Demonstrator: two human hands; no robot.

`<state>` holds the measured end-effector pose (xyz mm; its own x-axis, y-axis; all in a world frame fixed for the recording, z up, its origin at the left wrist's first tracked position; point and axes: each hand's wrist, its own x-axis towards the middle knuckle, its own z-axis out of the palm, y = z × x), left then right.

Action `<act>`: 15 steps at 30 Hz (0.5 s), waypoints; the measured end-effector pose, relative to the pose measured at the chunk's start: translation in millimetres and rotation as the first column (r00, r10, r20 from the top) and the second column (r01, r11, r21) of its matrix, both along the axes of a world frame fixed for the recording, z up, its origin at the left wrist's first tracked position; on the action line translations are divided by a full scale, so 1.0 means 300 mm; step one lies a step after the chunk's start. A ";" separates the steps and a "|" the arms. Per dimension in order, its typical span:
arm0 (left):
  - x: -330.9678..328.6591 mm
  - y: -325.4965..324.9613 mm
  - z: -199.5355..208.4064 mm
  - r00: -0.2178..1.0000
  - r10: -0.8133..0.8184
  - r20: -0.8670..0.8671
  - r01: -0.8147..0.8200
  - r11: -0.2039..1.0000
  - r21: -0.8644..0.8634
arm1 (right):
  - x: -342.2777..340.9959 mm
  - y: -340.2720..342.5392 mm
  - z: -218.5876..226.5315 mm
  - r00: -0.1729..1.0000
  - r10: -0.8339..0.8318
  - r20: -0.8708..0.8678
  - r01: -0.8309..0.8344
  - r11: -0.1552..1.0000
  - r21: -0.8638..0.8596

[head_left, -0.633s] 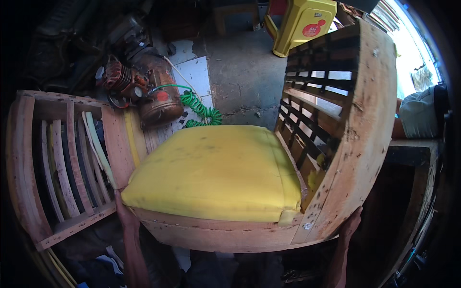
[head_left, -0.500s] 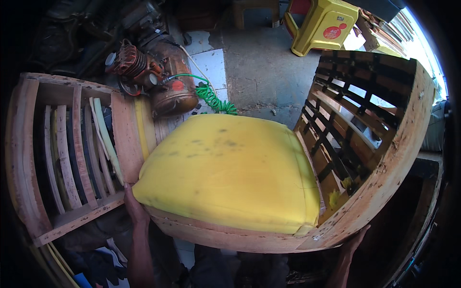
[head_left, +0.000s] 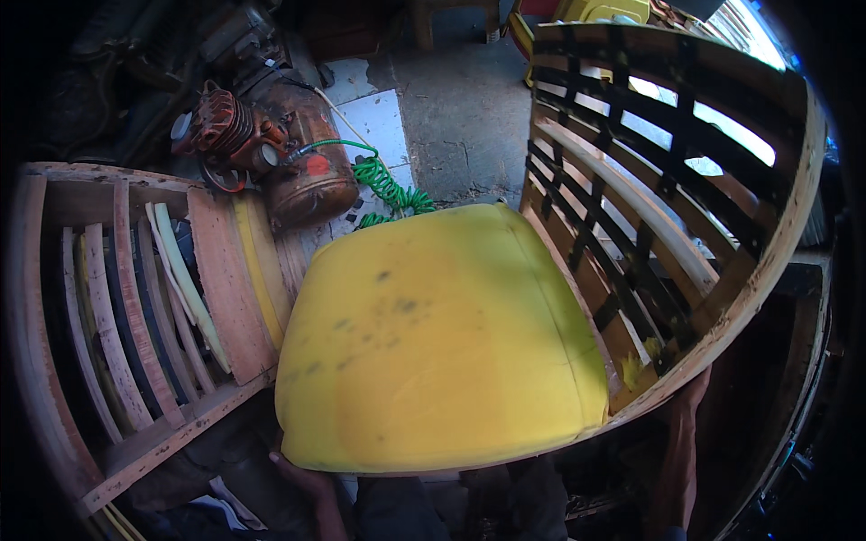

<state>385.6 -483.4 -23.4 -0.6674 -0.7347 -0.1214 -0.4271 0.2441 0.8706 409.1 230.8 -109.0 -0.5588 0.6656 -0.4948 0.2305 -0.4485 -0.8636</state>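
Observation:
A wooden chair frame (head_left: 767, 307) carries a thick yellow foam seat (head_left: 433, 343) with dark smudges on its top. Its slatted back, crossed by black webbing straps (head_left: 649, 117), rises at the right. At the seat's near left corner, my left hand (head_left: 305, 476) grips the frame from below, with most of its fingers hidden under the foam's edge. My right hand (head_left: 690, 389) is wrapped round the lower rail near the base of the back, its fingers partly behind the wood.
Another slatted wooden frame (head_left: 126, 316) stands close on the left. Beyond the seat are a rusty air compressor (head_left: 311, 185) and a coiled green hose (head_left: 392, 185). A yellow plastic stool (head_left: 604, 11) is at the far right. Dark shelving (head_left: 807, 298) borders the right side.
The chair frame has tilted and turned in my hands, its back rising higher in view and its near rail now mostly hidden. My left hand is lower and further right.

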 end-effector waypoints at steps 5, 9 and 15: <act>0.120 0.052 -0.050 0.985 0.174 0.018 -0.173 0.985 -0.025 | -0.470 0.038 -0.097 0.991 0.091 0.102 -0.118 0.948 0.294; 0.089 0.135 -0.044 0.969 0.244 0.021 -0.245 0.969 0.022 | -0.859 -0.055 -0.111 0.958 0.189 0.214 -0.276 0.802 0.530; -0.038 0.146 0.038 0.947 0.317 -0.045 -0.303 0.934 0.190 | -0.917 -0.397 0.013 0.955 -0.077 0.288 -0.209 0.518 0.830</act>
